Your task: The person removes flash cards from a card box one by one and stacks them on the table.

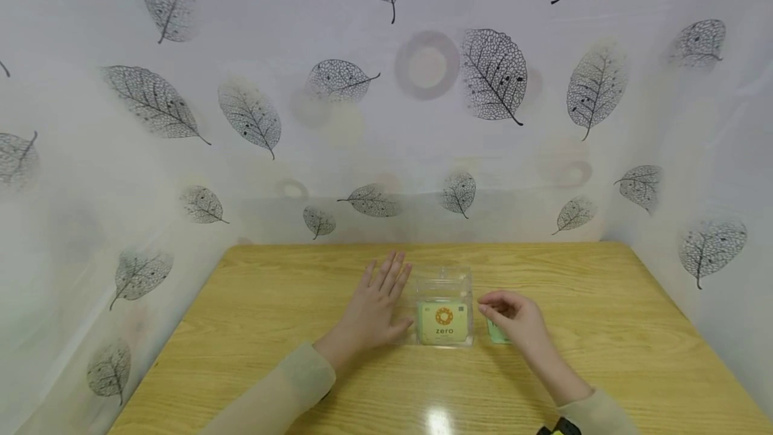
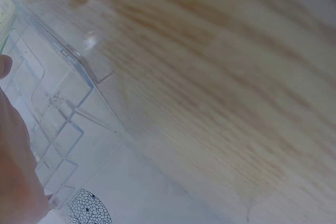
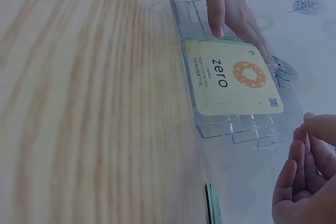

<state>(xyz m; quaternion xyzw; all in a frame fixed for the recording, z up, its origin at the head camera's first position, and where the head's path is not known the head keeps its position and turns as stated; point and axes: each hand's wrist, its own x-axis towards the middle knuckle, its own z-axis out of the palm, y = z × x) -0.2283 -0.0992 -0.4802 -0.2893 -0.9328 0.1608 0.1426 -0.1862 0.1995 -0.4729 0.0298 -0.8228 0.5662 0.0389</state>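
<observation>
On wooden tabletop (image 1: 266,301) | clear plastic box (image 1: 443,291), yellow "zero" card (image 1: 443,323) inside | our left hand (image 1: 374,311) spread beside | our right hand (image 1: 521,319) pinched, apparently empty, near green card stack (image 1: 498,336): careless brush could scatter it

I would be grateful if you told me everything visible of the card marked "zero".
The zero card is a pale yellow rectangle, apparently paper or cardboard, with rounded corners. It carries an orange ring with pale dots, the dark word "zero", smaller text below and a square code in one corner. It lies face up in the clear plastic case, greenish edges showing beneath it. The left hand has its thumb beside one end; contact is unclear.
</observation>
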